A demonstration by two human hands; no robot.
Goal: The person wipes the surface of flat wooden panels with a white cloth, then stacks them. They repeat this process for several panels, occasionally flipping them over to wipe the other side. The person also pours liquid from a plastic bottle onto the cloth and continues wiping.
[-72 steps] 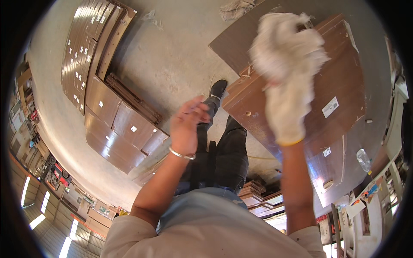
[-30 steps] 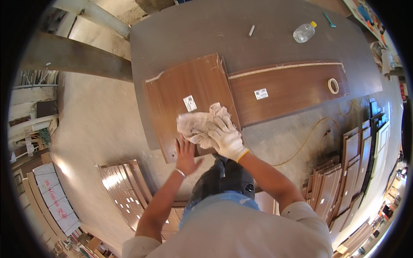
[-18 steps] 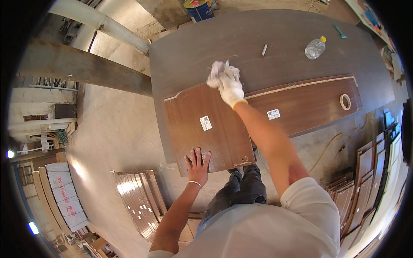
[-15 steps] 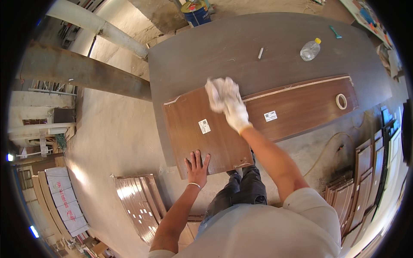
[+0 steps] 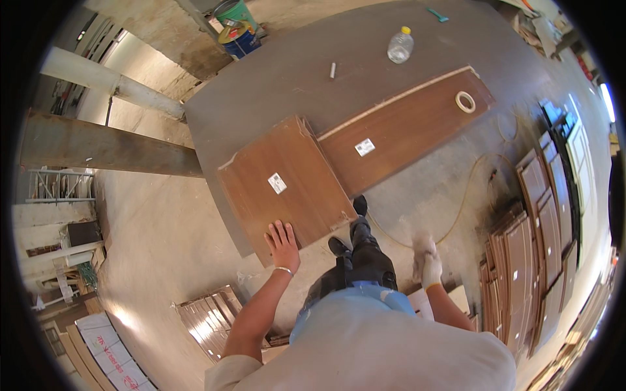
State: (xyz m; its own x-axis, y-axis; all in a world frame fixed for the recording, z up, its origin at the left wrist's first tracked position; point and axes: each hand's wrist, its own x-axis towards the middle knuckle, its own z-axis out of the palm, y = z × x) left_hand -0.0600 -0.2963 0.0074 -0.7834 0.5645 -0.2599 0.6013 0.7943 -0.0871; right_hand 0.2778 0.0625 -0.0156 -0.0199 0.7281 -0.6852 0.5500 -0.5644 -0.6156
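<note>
A square brown panel (image 5: 287, 186) with a white label lies on a large dark tabletop (image 5: 261, 98). My left hand (image 5: 282, 246) rests flat on its near edge, fingers spread. To the right lies a longer brown panel (image 5: 404, 130), also labelled, with a pale strip along its far edge and a roll of tape (image 5: 465, 101) on it. My right hand (image 5: 431, 268), in a white work glove, hangs over the floor at my right side, away from the panels. It grips a pale, crumpled rag (image 5: 424, 244), blurred by motion.
A clear bottle (image 5: 400, 45) with a yellow cap, a white stick (image 5: 332, 70) and a green tool (image 5: 437, 15) lie farther back. Stacked brown panels (image 5: 508, 267) stand at right; another stack (image 5: 212, 319) sits lower left. A hose (image 5: 466, 212) crosses the floor.
My right hand has left the far edge of the square panel and come back to my right side with the rag. My left hand stays on the panel; the view has shifted right.
</note>
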